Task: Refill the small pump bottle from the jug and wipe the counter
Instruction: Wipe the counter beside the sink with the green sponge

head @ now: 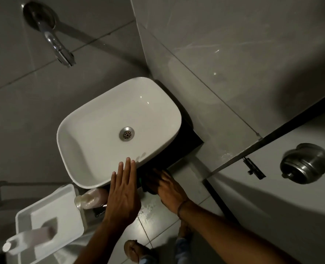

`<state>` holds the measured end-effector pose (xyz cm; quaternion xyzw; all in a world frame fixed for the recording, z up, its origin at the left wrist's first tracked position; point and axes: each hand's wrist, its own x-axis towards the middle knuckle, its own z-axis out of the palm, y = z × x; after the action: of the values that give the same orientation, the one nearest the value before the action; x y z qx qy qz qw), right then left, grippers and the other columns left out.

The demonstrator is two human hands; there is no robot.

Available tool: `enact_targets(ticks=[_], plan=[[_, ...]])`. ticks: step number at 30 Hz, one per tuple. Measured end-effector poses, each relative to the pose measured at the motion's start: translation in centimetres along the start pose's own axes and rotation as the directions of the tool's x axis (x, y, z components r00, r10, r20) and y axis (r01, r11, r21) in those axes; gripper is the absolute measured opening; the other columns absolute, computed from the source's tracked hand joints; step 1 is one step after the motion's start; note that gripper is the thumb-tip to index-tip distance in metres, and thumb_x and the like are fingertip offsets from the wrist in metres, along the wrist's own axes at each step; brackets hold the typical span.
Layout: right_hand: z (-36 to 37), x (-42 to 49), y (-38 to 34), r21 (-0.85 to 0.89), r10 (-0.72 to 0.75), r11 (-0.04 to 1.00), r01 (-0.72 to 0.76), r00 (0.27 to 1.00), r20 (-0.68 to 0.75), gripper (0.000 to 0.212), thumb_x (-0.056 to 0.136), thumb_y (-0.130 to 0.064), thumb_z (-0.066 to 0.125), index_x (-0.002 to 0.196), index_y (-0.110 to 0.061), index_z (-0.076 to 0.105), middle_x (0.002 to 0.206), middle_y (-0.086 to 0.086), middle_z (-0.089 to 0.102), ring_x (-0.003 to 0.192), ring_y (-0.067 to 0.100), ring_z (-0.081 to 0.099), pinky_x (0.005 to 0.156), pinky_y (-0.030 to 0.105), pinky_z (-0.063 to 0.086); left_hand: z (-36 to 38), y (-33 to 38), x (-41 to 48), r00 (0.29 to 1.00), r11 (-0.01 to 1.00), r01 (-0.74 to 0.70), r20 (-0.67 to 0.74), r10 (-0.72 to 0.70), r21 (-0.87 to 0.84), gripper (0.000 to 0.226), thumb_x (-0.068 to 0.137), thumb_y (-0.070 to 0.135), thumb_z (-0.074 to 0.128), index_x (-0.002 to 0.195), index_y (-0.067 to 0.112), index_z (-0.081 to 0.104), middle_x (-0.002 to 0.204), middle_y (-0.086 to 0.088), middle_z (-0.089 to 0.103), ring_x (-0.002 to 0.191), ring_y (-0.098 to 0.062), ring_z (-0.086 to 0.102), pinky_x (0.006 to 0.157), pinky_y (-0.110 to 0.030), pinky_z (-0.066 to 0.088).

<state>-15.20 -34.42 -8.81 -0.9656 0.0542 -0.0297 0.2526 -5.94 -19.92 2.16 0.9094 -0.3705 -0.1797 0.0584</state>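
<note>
A small pinkish bottle (pixel 96 197) sits on the dark counter (pixel 184 141) just in front of the white basin (pixel 93 119), with a clear top at its left end. A big white jug (pixel 49 223) with a handle and a capped spout stands at the lower left. My left hand (pixel 122 195) hovers flat over the basin's front rim, fingers straight, holding nothing. My right hand (pixel 169 189) presses down on a dark cloth with a green edge (pixel 141 182) on the counter right of the basin; the hand is blurred and covers most of the cloth.
A chrome tap (pixel 51 42) juts from the tiled wall above the basin, and a drain (pixel 127 133) lies at its centre. A door with a latch (pixel 253 168) and a metal knob (pixel 306 162) is at right. Water drops (pixel 148 208) spot the floor tiles beside my sandalled foot (pixel 135 250).
</note>
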Motion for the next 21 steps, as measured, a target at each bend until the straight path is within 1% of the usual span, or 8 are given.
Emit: enact_targets(ticks=[2,4,6,9,12,15,18,21], plan=[[-1.1,-0.7,2.3,-0.081,0.002,0.997,-0.003,1.0,-0.008,0.062,0.075,0.009,0.047,0.128,-0.014,0.069,0.136,0.008,0.066,0.142,0.034,0.044,0.12,0.047,0.036,0.0,0.4,0.3,1.0,1.0,-0.022,0.001,0.022,-0.013,0.101,0.081,0.0,0.047,0.163,0.009,-0.012,0.172,-0.012,-0.021,0.16,-0.031,-0.021,0.132,-0.054,0.002],[-2.2,0.6,4.1,-0.024,0.121,0.992,-0.122,0.991,-0.049,0.054,0.071,0.017,0.058,0.117,-0.006,0.074,0.131,0.013,0.068,0.138,0.04,0.049,0.114,0.054,0.042,0.1,0.9,0.6,0.999,0.999,-0.039,0.002,0.039,-0.024,0.101,0.08,0.0,0.046,0.164,0.008,-0.009,0.172,-0.012,-0.02,0.16,-0.032,-0.021,0.132,-0.054,0.002],[-2.9,2.5,4.4,0.003,0.216,0.976,-0.216,0.976,-0.031,0.05,0.072,0.018,0.063,0.115,-0.003,0.074,0.13,0.016,0.068,0.137,0.043,0.05,0.117,0.054,0.038,0.3,1.6,1.1,0.999,0.998,-0.054,-0.002,0.054,-0.031,0.099,0.079,0.001,0.04,0.165,0.007,-0.007,0.173,-0.013,-0.019,0.16,-0.032,-0.021,0.132,-0.054,0.0],[-2.5,2.6,3.8,-0.046,0.178,0.983,-0.176,0.984,0.026,0.054,0.077,0.013,0.054,0.126,-0.004,0.07,0.136,0.015,0.064,0.144,0.042,0.041,0.124,0.05,0.028,0.2,2.6,1.8,0.998,0.996,-0.058,-0.006,0.058,-0.069,0.097,0.075,0.004,0.031,0.165,0.006,-0.007,0.173,-0.012,-0.018,0.16,-0.032,-0.021,0.132,-0.053,-0.003],[-3.2,0.2,5.3,-0.065,0.098,0.993,-0.096,0.995,0.017,0.06,0.076,0.013,0.045,0.127,-0.007,0.069,0.138,0.011,0.064,0.144,0.037,0.042,0.117,0.051,0.039,0.0,2.7,2.1,0.998,0.997,-0.055,0.001,0.055,-0.061,0.097,0.075,0.006,0.029,0.164,0.007,-0.008,0.173,-0.011,-0.019,0.16,-0.03,-0.021,0.132,-0.053,0.0],[-5.4,1.2,8.2,-0.016,0.238,0.971,-0.24,0.969,-0.072,0.062,0.08,0.01,0.034,0.13,-0.005,0.067,0.141,0.014,0.062,0.14,0.042,0.047,0.113,0.056,0.041,0.2,2.5,2.1,0.999,0.998,-0.053,0.004,0.053,-0.04,0.101,0.072,0.006,0.034,0.165,0.006,-0.006,0.173,-0.012,-0.018,0.16,-0.031,-0.021,0.132,-0.054,0.0],[-6.5,4.3,8.3,0.01,0.42,0.908,-0.42,0.905,-0.064,0.058,0.091,0.001,0.026,0.137,-0.005,0.062,0.148,0.015,0.055,0.147,0.041,0.035,0.12,0.051,0.03,0.6,3.1,2.6,0.999,0.999,-0.032,0.004,0.032,-0.026,0.105,0.07,0.01,0.037,0.164,0.005,-0.009,0.172,-0.014,-0.023,0.159,-0.032,-0.025,0.131,-0.052,-0.008],[-5.9,3.7,7.2,0.003,0.362,0.932,-0.363,0.93,-0.055,0.069,0.088,-0.009,0.014,0.139,-0.006,0.06,0.151,0.013,0.053,0.148,0.04,0.034,0.122,0.051,0.028,0.7,3.5,2.8,1.0,1.0,-0.013,0.006,0.013,-0.024,0.105,0.071,0.013,0.039,0.164,0.005,-0.01,0.172,-0.013,-0.024,0.159,-0.031,-0.027,0.131,-0.05,-0.012]])
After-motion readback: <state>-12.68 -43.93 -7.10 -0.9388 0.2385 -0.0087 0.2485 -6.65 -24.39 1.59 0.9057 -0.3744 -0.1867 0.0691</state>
